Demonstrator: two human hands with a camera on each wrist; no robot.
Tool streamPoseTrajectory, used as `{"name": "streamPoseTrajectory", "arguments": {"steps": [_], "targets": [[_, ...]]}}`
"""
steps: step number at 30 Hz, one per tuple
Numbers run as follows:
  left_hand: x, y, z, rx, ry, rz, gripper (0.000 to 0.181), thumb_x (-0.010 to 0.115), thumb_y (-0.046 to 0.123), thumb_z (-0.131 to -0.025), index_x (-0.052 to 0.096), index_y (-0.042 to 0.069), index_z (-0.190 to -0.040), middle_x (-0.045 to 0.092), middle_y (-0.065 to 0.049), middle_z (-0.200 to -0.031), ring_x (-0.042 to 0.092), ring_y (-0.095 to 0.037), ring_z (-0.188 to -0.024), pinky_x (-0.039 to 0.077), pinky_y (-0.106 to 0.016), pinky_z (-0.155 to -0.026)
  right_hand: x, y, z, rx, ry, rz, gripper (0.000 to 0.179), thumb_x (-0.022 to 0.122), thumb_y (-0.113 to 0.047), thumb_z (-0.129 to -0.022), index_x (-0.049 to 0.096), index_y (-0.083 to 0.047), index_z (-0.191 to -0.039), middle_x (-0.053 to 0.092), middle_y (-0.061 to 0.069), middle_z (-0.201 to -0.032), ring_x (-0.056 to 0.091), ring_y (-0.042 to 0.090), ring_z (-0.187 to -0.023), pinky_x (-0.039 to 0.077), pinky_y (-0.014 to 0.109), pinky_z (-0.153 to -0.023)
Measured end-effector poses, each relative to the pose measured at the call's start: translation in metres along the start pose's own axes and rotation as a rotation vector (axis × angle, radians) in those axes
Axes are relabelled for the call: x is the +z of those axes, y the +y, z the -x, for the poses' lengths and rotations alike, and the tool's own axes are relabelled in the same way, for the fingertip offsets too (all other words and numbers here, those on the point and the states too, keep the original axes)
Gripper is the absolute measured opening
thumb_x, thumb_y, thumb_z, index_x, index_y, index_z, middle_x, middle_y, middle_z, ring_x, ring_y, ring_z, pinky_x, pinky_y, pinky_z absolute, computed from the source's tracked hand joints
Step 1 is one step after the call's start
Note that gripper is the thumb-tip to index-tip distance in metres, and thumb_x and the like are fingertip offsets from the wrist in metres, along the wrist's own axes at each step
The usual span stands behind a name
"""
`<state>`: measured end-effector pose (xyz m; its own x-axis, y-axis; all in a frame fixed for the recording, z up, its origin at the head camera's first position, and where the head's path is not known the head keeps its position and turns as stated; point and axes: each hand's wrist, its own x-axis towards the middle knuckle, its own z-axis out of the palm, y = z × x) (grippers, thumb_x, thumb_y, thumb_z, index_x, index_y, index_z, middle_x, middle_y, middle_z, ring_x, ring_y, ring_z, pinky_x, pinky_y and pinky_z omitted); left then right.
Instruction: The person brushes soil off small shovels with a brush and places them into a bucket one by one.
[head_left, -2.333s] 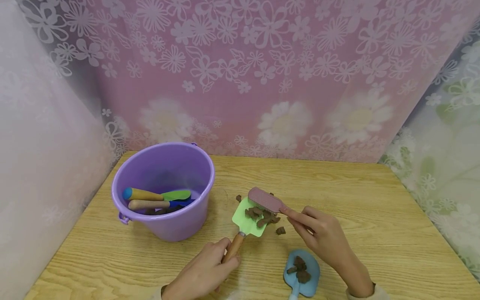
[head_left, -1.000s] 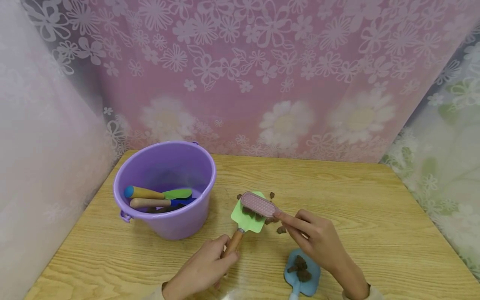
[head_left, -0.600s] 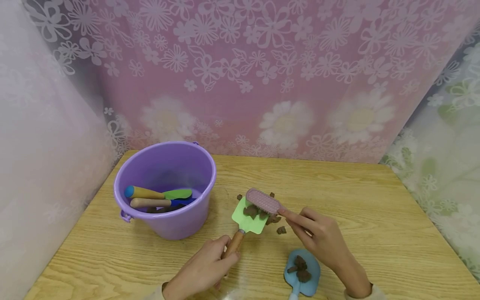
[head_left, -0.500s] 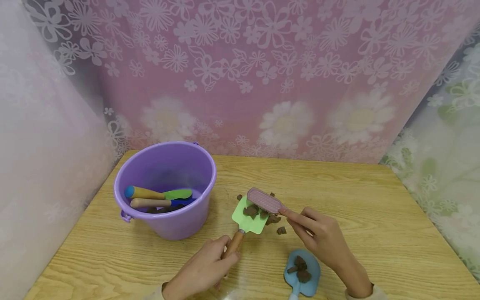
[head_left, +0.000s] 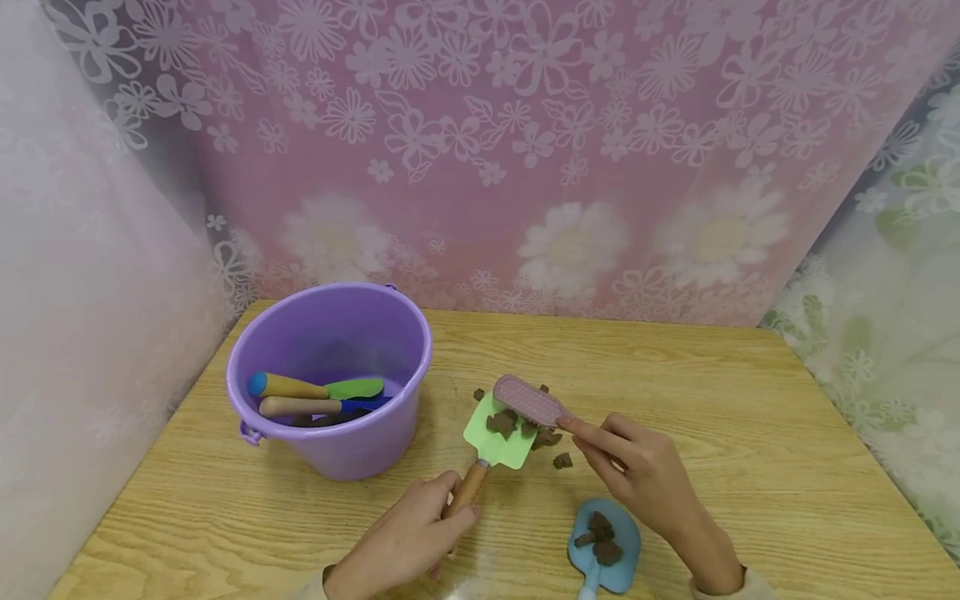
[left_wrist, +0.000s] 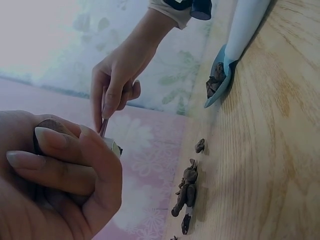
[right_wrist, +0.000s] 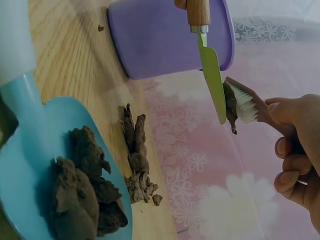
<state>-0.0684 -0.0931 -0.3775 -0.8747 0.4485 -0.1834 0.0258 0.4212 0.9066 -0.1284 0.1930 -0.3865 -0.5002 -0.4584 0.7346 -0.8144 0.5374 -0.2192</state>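
My left hand [head_left: 408,533] grips the wooden handle of a green hand trowel [head_left: 506,454], its blade raised over the table. On the blade sit brown clumps of soil [head_left: 501,423]. My right hand [head_left: 641,471] pinches the handle of a dusty-pink brush [head_left: 527,400] slanting across the blade's far right part. In the right wrist view the white bristles [right_wrist: 245,105] press against the soil on the trowel. More soil lumps [right_wrist: 137,155] lie on the table below. Nearer me, a light-blue shovel [head_left: 624,546] rests there with several clumps on it.
A purple bucket [head_left: 360,454] stands at the left, holding a green-bladed tool with a yellow handle [head_left: 292,387], a blue one with a wooden handle [head_left: 300,407] and some dark soil. Small crumbs [head_left: 562,461] dot the wooden table [head_left: 712,400]. A floral curtain [head_left: 450,167] hangs behind.
The brush swept left across the blade, then came back right. Fewer clumps lie on the blade than at first. The left hand has kept the trowel almost still.
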Motion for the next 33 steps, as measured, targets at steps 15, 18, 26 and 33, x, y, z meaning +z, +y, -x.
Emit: {"name": "streamPoseTrajectory", "arguments": {"steps": [15, 18, 26, 33], "targets": [[0.0026, -0.0017, -0.0006, -0.009, -0.018, -0.011, 0.017, 0.053, 0.028, -0.094, 0.052, 0.011, -0.090, 0.051, 0.001, -0.058, 0.048, -0.011, -0.037, 0.037, -0.024, -0.039, 0.0075, -0.0015, 0.0015, 0.025, -0.027, -0.012, 0.034, 0.051, -0.033, -0.100, 0.074, -0.010, -0.109, 0.048, -0.011, -0.069, 0.029, -0.005, -0.054, 0.027, 0.008, -0.047], [0.0038, -0.0017, -0.0010, -0.012, -0.024, -0.014, 0.015, 0.054, 0.027, -0.093, 0.053, 0.012, -0.091, 0.051, 0.002, -0.057, 0.047, -0.011, -0.037, 0.037, -0.024, -0.039, 0.0079, -0.0016, 0.0022, 0.037, -0.029, -0.017, 0.034, 0.051, -0.033, -0.100, 0.074, -0.010, -0.110, 0.049, -0.010, -0.070, 0.029, -0.005, -0.055, 0.027, 0.008, -0.047], [0.0052, -0.0015, 0.0001, -0.014, -0.028, -0.008, 0.014, 0.054, 0.027, -0.093, 0.054, 0.014, -0.089, 0.051, 0.002, -0.058, 0.048, -0.013, -0.038, 0.037, -0.025, -0.041, 0.0026, 0.0014, 0.0026, 0.055, -0.009, -0.013, 0.033, 0.051, -0.033, -0.100, 0.073, -0.012, -0.112, 0.046, -0.011, -0.068, 0.032, -0.006, -0.054, 0.030, 0.008, -0.047], [0.0048, -0.0012, 0.0001, -0.029, -0.031, 0.004, 0.017, 0.055, 0.030, -0.093, 0.053, 0.013, -0.089, 0.051, 0.001, -0.056, 0.047, -0.013, -0.038, 0.034, -0.024, -0.039, 0.0047, 0.0002, 0.0015, 0.036, -0.030, -0.022, 0.030, 0.052, -0.031, -0.100, 0.072, -0.014, -0.114, 0.046, -0.011, -0.068, 0.030, -0.005, -0.054, 0.028, 0.007, -0.048]]}}
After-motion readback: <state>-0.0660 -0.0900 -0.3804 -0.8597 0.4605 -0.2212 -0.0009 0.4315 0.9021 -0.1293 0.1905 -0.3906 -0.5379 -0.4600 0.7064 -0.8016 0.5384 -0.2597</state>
